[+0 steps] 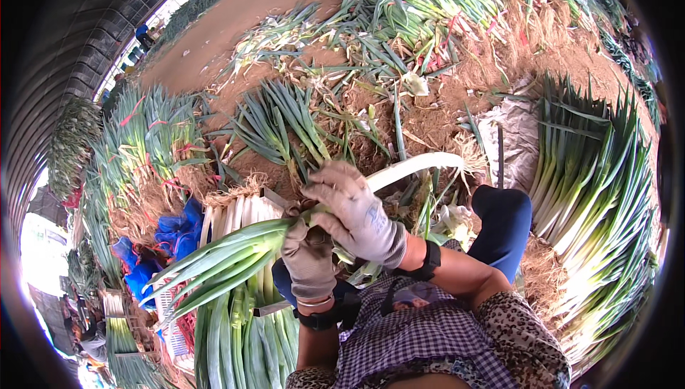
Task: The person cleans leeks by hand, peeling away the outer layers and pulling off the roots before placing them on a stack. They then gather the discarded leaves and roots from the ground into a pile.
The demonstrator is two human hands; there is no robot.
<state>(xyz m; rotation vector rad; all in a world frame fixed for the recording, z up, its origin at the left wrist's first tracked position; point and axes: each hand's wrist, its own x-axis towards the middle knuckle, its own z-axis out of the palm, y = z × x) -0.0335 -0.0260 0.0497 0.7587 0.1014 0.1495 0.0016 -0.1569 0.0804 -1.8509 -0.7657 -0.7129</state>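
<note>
A long green onion [419, 165] lies slantwise across my lap, with its white stalk and bushy roots to the right. Its green leaves fan out to the left. My left hand [309, 259], in a dirty work glove, is closed around it where the leaves begin. Just to the right, my gloved right hand [360, 216] grips the same onion, its fingers curled over the stalk; part of the stalk is hidden beneath that hand. Under the leaves, more green onions [239, 335] lie side by side in a metal-edged holder [275, 308] at my left.
A large pile of green onions [592, 196] lies at the right, roots toward me. Tied bundles [153, 139] stand at the left beside blue bags [178, 228]. More bundles [435, 3] are heaped at the back. Loose onions [278, 121] and peeled scraps litter the brown ground ahead.
</note>
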